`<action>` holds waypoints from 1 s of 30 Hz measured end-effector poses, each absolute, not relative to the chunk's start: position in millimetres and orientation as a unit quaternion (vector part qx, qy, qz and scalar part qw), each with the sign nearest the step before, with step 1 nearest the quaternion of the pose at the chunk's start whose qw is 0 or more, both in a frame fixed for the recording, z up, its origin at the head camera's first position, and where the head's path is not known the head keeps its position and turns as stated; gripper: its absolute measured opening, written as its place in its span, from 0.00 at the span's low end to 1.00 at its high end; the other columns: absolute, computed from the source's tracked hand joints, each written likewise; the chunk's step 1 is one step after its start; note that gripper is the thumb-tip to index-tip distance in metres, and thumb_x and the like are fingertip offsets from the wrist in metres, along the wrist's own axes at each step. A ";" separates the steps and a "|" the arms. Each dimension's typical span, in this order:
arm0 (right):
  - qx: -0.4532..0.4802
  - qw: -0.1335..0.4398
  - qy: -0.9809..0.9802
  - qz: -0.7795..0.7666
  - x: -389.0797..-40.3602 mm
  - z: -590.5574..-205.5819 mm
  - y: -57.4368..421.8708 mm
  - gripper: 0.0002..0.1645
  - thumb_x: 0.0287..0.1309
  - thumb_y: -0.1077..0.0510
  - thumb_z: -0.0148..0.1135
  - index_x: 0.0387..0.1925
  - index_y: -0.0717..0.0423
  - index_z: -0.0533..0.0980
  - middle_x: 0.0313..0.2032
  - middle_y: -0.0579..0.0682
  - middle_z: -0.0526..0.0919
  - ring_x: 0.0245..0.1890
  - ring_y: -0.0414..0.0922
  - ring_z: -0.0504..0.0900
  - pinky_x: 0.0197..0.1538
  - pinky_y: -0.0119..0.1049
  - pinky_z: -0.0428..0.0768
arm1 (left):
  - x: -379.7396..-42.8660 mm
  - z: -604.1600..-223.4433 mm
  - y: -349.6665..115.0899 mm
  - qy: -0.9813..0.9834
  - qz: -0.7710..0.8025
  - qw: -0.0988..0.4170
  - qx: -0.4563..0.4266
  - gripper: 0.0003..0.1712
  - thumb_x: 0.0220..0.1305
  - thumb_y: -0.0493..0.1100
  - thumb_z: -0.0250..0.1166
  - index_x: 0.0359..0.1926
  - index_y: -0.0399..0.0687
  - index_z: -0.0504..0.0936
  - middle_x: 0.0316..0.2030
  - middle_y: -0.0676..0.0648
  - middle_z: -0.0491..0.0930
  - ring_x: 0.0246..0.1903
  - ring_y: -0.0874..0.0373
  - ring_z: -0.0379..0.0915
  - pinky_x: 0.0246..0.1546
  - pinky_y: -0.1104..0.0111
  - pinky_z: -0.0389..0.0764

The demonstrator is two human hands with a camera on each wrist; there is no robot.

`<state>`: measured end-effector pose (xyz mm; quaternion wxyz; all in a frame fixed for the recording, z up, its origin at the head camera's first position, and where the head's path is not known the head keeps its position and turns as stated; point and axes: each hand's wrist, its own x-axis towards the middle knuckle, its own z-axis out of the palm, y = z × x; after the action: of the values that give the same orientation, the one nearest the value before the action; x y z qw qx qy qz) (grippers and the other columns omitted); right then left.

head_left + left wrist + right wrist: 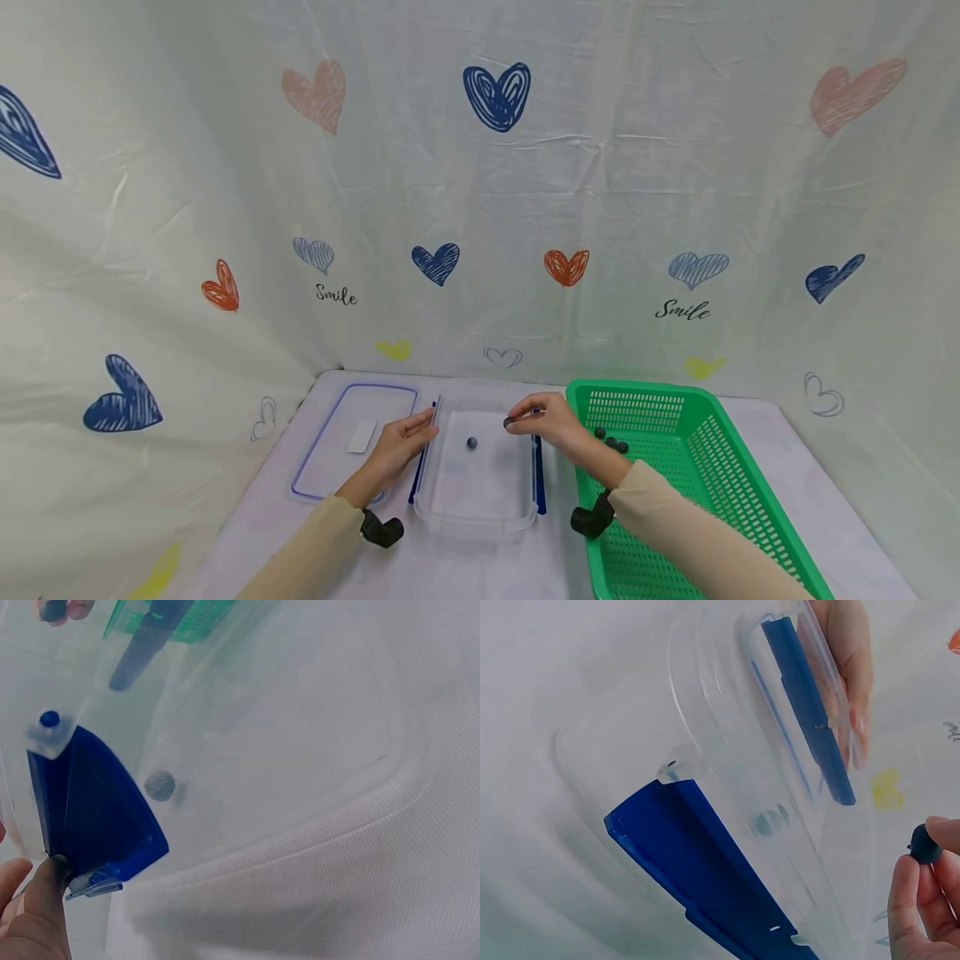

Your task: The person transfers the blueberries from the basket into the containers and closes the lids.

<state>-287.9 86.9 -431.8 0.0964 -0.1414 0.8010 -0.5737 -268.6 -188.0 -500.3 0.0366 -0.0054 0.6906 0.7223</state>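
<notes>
A clear plastic container (476, 523) with blue side latches stands in the middle of the table. One blueberry (472, 442) lies on its floor. Over the container's right side, my right hand (551, 422) pinches another dark, round blueberry (926, 844) between thumb and fingertips. My left hand (396, 450) rests its extended fingers against the container's left wall, by the blue latch (97, 810). Several more blueberries (612, 442) lie in the green basket (742, 475), partly hidden behind my right wrist.
Left of the container lies a clear lid with a blue seal (309, 450) and a white patch (362, 437). The green basket stands close on the right, under my right forearm. A heart-printed curtain (495, 192) hangs behind the table.
</notes>
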 end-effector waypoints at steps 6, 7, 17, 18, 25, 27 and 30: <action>-0.141 0.101 0.811 -0.559 -287.1 -436.3 82.9 0.10 0.44 0.60 0.72 0.31 0.59 0.81 0.32 0.50 0.82 0.30 0.44 0.81 0.39 0.39 0.78 | -269.7 -500.6 -187.9 0.686 0.726 0.035 -0.008 0.30 0.59 0.38 0.64 0.62 0.35 0.67 0.60 0.37 0.66 0.60 0.49 0.61 0.56 0.63 0.68; -0.143 0.103 0.812 -0.557 -287.3 -437.6 82.1 0.10 0.44 0.60 0.72 0.31 0.59 0.81 0.32 0.50 0.82 0.30 0.44 0.81 0.39 0.39 0.79 | -269.9 -500.7 -188.1 0.687 0.726 0.035 -0.008 0.31 0.59 0.38 0.64 0.62 0.35 0.67 0.60 0.37 0.66 0.60 0.49 0.61 0.55 0.63 0.68; -0.155 0.102 0.810 -0.556 -285.3 -443.7 73.7 0.11 0.44 0.64 0.71 0.31 0.65 0.79 0.34 0.54 0.80 0.30 0.46 0.82 0.38 0.41 0.79 | -268.4 -500.9 -189.3 0.685 0.727 0.042 0.000 0.31 0.60 0.39 0.62 0.63 0.35 0.64 0.61 0.36 0.64 0.61 0.48 0.59 0.56 0.65 0.68; -0.156 0.104 0.810 -0.556 -285.0 -443.8 73.2 0.11 0.45 0.65 0.70 0.32 0.66 0.79 0.35 0.55 0.79 0.30 0.46 0.82 0.38 0.41 0.79 | -268.2 -500.8 -189.3 0.686 0.727 0.042 0.000 0.31 0.61 0.39 0.62 0.63 0.35 0.64 0.62 0.37 0.64 0.61 0.48 0.59 0.56 0.65 0.68; -0.154 0.112 0.812 -0.551 -284.2 -444.8 70.6 0.10 0.44 0.64 0.71 0.31 0.63 0.79 0.34 0.53 0.79 0.30 0.45 0.81 0.38 0.38 0.79 | -269.5 -501.2 -189.9 0.691 0.722 0.041 0.003 0.31 0.61 0.39 0.62 0.63 0.35 0.65 0.61 0.36 0.64 0.61 0.47 0.60 0.55 0.64 0.68; -0.156 0.112 0.814 -0.549 -283.1 -444.4 70.2 0.10 0.44 0.63 0.71 0.30 0.63 0.79 0.34 0.52 0.79 0.30 0.44 0.81 0.38 0.38 0.79 | -269.9 -501.5 -190.1 0.691 0.722 0.042 0.003 0.31 0.60 0.39 0.62 0.63 0.35 0.65 0.61 0.36 0.64 0.61 0.48 0.60 0.55 0.64 0.68; -0.157 0.112 0.815 -0.547 -281.9 -443.5 69.5 0.11 0.44 0.62 0.71 0.31 0.64 0.79 0.33 0.52 0.80 0.30 0.44 0.81 0.38 0.38 0.79 | -270.0 -501.8 -190.1 0.691 0.722 0.042 0.004 0.30 0.60 0.39 0.62 0.63 0.35 0.66 0.61 0.36 0.65 0.61 0.48 0.61 0.55 0.64 0.68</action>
<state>-281.9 69.5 -443.5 0.1116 -0.1573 0.8145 -0.5471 -270.0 -190.1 -501.8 0.0424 0.0038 0.6906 0.7220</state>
